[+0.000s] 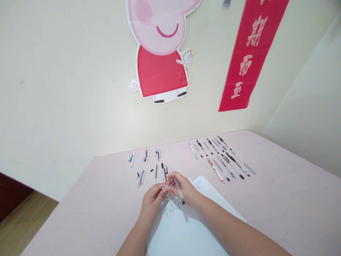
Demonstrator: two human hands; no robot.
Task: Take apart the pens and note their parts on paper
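Observation:
My right hand (183,188) is closed around a slim pen (179,190) with a clear barrel and a black end, which slants down towards me. Fingers pinched, my left hand (153,200) meets the right one over a white sheet of paper (186,234). Something small and clear shows between the fingertips of both hands, too small to make out. Small dark marks dot the paper just below them. Beyond my fingertips lie a dark pen (163,171) and a thin black piece (156,171).
Pen parts (141,178) lie in small groups at the left of the pink table (87,213). At the right, several pens lie side by side, among them a pink and white pen (216,171). A wall with a pig cutout (162,71) and a red banner (250,60) rises behind.

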